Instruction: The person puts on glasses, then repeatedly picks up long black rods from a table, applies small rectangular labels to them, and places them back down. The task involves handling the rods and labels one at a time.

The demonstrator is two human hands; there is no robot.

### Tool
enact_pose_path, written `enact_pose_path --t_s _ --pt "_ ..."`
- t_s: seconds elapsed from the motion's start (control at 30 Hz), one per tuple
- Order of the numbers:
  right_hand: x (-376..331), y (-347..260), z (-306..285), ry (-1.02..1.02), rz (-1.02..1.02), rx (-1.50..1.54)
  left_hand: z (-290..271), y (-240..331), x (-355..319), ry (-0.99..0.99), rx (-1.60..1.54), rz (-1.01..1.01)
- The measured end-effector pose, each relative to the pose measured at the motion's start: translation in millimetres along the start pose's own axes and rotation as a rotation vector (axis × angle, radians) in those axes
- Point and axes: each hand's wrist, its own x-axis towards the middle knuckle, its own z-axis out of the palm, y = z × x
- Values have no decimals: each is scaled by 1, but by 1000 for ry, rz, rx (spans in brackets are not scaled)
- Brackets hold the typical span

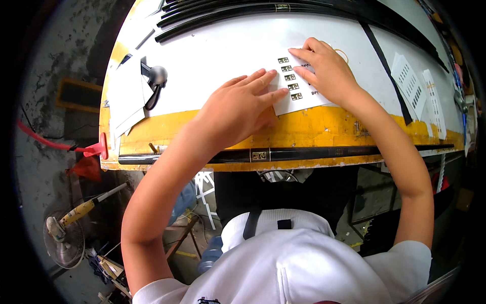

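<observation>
A white sheet (305, 103) of small stickers lies on the table, with a column of black-and-gold stickers (289, 77) and dark marks to their right. My left hand (240, 104) rests on its left edge, fingers stretched out, the thumb reaching toward the lower stickers. Over the sheet's upper right is my right hand (329, 68), thumb and index finger apart beside the stickers, other fingers bent; nothing shows between them. Along the table's near edge runs a long black rod (298, 154) bearing a gold-framed emblem, partly hidden behind my left forearm.
Several black rods (223, 21) lie across the far side. A black tool with a round silvery part (158, 76) sits by white papers (126, 93) at left. Further sticker sheets (409, 86) are at right, past a black strap (387, 71). A fan (63, 240) stands below left.
</observation>
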Motion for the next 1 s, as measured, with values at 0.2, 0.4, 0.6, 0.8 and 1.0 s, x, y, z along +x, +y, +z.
enact_pose_path --t_s 0.2,0.4,0.6,0.8,1.0 --pt "-3 0 2 58 -32 43 0 2 2 -12 -25 -1" --pt "0 -2 3 98 0 134 -2 5 3 -35 -38 -37" --pt "5 -8 -1 46 142 337 -2 3 3 -38 -46 -44" --pt "15 6 12 134 105 397 -2 5 4 -57 -26 -55" --pt "8 4 15 93 182 423 -1 4 2 -54 -43 -56"
